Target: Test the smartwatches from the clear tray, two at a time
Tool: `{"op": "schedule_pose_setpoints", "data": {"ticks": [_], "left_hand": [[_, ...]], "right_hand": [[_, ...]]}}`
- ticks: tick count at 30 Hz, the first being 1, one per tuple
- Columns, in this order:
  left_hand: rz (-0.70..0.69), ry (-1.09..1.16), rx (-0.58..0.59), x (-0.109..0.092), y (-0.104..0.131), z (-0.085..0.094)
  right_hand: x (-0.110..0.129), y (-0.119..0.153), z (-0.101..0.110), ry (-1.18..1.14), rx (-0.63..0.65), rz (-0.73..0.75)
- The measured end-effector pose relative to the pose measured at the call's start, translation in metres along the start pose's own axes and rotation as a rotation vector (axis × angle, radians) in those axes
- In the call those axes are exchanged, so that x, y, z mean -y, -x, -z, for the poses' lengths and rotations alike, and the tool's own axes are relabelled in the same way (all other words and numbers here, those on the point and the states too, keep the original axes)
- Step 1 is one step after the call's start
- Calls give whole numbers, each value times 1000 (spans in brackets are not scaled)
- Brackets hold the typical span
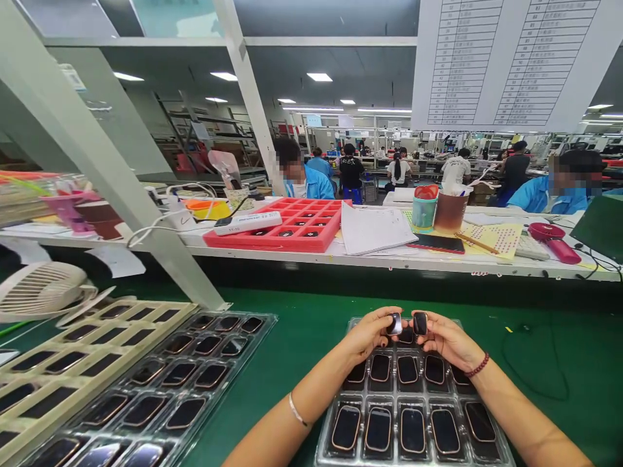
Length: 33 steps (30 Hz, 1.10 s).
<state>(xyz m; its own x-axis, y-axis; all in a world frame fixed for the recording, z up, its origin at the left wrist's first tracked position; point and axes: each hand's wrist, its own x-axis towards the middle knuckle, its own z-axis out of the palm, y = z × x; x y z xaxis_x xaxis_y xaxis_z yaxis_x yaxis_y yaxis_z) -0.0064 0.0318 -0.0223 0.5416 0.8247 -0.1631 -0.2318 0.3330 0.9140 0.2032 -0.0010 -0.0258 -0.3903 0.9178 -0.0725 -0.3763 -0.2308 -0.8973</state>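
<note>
Over the far rows of a clear plastic tray (418, 391), my left hand (370, 332) pinches a small watch-like piece (394, 323) whose face catches the light. Close to its right, my right hand (445, 338) grips a second dark-faced watch piece (420, 323). The two pieces are apart, both held up. Several dark watch faces with gold-coloured rims lie in the tray's compartments, such as one watch face (412, 430) in the near row. My forearms cover parts of the tray's sides.
Left stand another clear tray (192, 363) and a beige tray (111, 350), both with watch faces, and a white fan (41, 288). A shelf (292, 259) ahead bears a red compartment tray (311, 243), papers and cups. A slanted post (160, 246) rises at left; people sit beyond.
</note>
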Motion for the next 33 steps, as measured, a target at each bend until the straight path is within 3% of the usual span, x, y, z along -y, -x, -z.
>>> {"op": "schedule_pose_setpoints", "data": {"ticks": [6,12,18,23,28,33], "left_hand": [[2,71,47,-1,7,4],[-84,-47,-58,8,2,2],[-125,-133,-77,12,4,-3],[-98,-97,-65,16,16,-23],[-84,-83,-26,28,32,-50],[-155,-193,-57,29,35,-58]], "right_hand": [[-6,-4,0,156,-55,82],[-11,-5,-4,422,-58,136],[-11,-5,-4,472,-74,119],[-5,11,-2,480,-30,77],[-1,45,7,276,-32,-11],[-2,56,3,257,-72,4]]}}
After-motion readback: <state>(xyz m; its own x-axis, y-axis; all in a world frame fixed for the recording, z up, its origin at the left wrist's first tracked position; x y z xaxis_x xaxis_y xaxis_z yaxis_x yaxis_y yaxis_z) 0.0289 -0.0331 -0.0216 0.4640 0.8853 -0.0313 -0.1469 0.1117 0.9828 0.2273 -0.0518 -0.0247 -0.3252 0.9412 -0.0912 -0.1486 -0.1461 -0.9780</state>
